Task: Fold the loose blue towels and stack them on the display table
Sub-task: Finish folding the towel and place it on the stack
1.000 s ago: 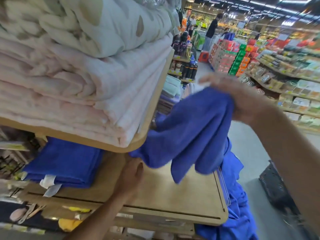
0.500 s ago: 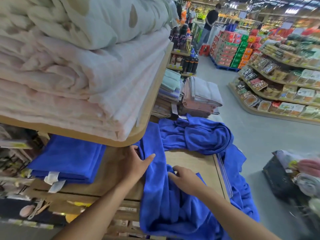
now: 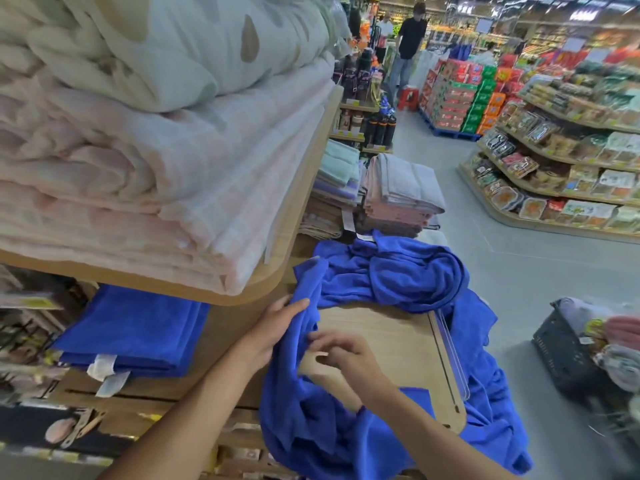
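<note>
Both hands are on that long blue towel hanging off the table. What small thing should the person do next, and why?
Probably pull the hanging end up onto the table and spread it flat. The loose blue towel lies bunched, much of it spilling over the front edge, while the left hand rests on its upper strip and the right hand pinches its edge. It seems too crumpled to fold as neatly as the folded stack.

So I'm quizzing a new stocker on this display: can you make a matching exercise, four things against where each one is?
Things:
1. folded blue towel stack
2. crumpled blue towel heap
3. pale pink folded quilts
4. dark plastic basket

Places:
A. upper wooden shelf
B. aisle floor, right
C. far end of table
D. table's left, under upper shelf

Pairs: 1-D, 2-C, 3-A, 4-B
</note>
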`<state>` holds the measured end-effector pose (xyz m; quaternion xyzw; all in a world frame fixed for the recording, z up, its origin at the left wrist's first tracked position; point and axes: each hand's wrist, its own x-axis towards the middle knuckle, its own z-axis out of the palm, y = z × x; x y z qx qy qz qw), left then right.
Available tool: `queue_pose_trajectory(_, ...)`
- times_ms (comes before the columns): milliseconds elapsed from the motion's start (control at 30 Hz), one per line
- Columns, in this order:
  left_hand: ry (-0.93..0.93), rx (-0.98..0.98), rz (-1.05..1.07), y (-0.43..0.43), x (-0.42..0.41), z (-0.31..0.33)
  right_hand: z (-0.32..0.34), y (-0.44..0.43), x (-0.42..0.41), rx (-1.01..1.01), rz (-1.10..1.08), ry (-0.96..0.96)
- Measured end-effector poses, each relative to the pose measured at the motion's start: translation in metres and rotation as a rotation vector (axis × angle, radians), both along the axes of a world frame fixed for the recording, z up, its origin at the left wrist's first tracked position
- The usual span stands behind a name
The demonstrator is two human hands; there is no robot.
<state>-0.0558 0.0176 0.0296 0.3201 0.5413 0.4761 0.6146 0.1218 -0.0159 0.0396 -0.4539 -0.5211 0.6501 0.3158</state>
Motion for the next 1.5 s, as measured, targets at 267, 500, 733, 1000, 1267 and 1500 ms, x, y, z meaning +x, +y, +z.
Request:
queue_pose_trajectory(267,-0.395,0.029,-0.291,-0.026,-0.002,0.050,0.021,0.033,0.009,-0.262,-0.073,0.240)
queue_pose_trajectory(500,-0.192,0.117,-0.015,-0.006,-0.028,0.043,0.053,0.062,0.055,0.122,-0.388,0.114)
queue_pose_trajectory(733,-0.002,0.218,0.037,0.044,-0.036,0.072,0.122,0.126,0.073,0.576,-0.455,-0.085)
queue_pose_trajectory(1000,0.826,0.290,-0.011,0.092,-0.003,0.096,0.106,0.184,0.071,0.679,-0.348,-0.671)
queue_pose_trajectory(1267,1.136,0.522,-0.205,-0.024,-0.007,0.009,-0.037,0.043,0.074,0.839,0.178,-0.941)
queue_pose_trajectory(1500,0.864,0.321,-0.428,-0.125,-0.004,-0.021,-0.064,0.022,0.079,0.946,0.123,-0.998)
